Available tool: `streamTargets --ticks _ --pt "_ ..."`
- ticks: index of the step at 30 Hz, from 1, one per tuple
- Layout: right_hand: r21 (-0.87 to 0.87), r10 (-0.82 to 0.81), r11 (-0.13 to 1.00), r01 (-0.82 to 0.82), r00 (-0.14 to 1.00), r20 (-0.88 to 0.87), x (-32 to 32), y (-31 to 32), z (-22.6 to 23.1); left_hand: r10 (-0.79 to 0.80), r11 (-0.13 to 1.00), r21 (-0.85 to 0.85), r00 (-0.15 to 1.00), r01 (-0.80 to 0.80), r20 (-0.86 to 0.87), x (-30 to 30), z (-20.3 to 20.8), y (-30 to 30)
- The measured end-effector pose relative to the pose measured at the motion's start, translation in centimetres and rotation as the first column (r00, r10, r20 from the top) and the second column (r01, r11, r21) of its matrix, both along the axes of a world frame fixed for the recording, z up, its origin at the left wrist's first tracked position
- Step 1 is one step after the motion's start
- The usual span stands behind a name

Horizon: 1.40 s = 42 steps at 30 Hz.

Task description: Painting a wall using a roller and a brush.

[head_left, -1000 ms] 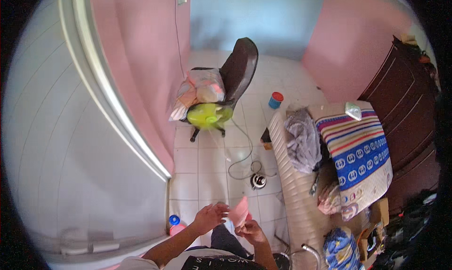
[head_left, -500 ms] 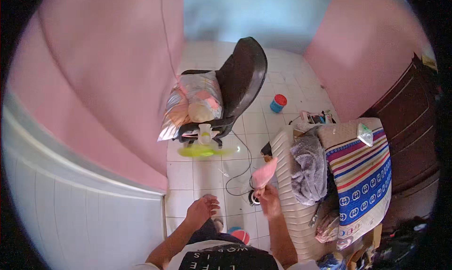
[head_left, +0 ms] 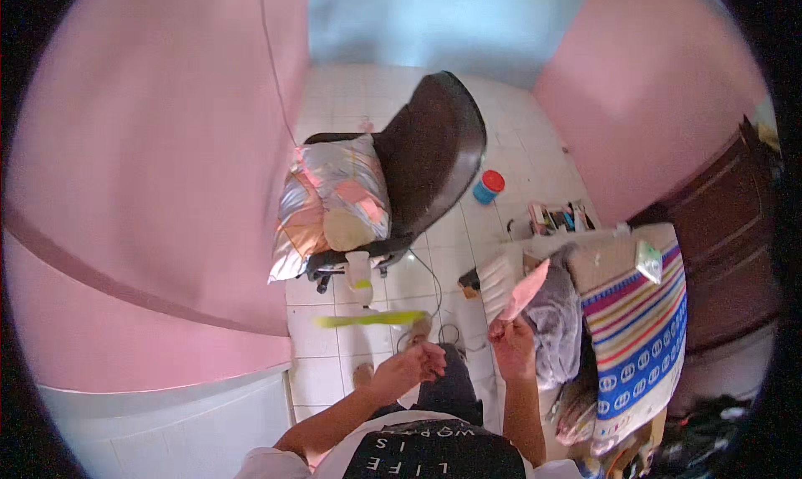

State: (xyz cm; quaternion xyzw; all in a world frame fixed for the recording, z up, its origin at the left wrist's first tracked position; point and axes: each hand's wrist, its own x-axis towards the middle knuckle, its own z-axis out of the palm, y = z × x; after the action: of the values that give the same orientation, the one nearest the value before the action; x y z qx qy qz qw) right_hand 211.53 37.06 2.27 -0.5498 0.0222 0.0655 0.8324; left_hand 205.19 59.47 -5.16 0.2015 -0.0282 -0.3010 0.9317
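My right hand (head_left: 513,345) is closed around the lower end of a flat pink piece (head_left: 528,291), which looks like folded cloth or paper. It points up beside a grey fluffy blanket (head_left: 560,341) on the bed. My left hand (head_left: 409,370) hovers over my leg with its fingers half curled and apart. Nothing shows in it. Ahead of that hand is a blurred yellow-green blade (head_left: 372,319), below a white upright part (head_left: 359,274) with a yellow-green band. A patterned pillow (head_left: 326,178) lies on the seat of a dark office chair (head_left: 439,157).
A striped, blue-patterned folded mat (head_left: 639,320) lies on the bed at right, with a small white-green packet (head_left: 648,262) on top. Beyond are a box of small items (head_left: 560,218) and a blue tub with a red lid (head_left: 489,187). A dark cable (head_left: 434,278) trails across the tiles.
My right hand has moved slightly right and up with the pink piece, which now overlaps the grey blanket. My left hand has shifted right, over my leg. The view has turned somewhat.
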Motion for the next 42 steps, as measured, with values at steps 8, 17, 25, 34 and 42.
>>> streamTargets --ticks 8,17,25,34,42 --pt "0.106 0.332 0.936 -0.335 0.942 0.039 18.5 1.3 0.5 0.296 0.954 0.007 0.948 -0.298 0.114 7.8 3.7 0.5" --pt "0.096 0.532 0.830 -0.549 0.832 0.161 43.1 2.8 -0.1 0.701 0.696 0.145 0.709 -0.704 0.077 22.0 5.9 -7.5" --pt "0.115 0.594 0.765 -0.633 0.764 0.252 50.5 -3.9 2.3 0.719 0.691 0.085 0.695 -0.718 0.022 34.5 7.5 -15.1" --pt "0.072 0.663 0.742 -0.667 0.745 0.075 53.4 -9.4 2.2 0.760 0.640 -0.009 0.632 -0.768 0.148 39.0 7.0 -18.7" --pt "-0.074 0.847 0.529 -0.845 0.520 0.111 53.3 -5.2 3.4 0.992 0.098 0.198 0.111 -0.975 0.054 31.0 7.7 -18.5"
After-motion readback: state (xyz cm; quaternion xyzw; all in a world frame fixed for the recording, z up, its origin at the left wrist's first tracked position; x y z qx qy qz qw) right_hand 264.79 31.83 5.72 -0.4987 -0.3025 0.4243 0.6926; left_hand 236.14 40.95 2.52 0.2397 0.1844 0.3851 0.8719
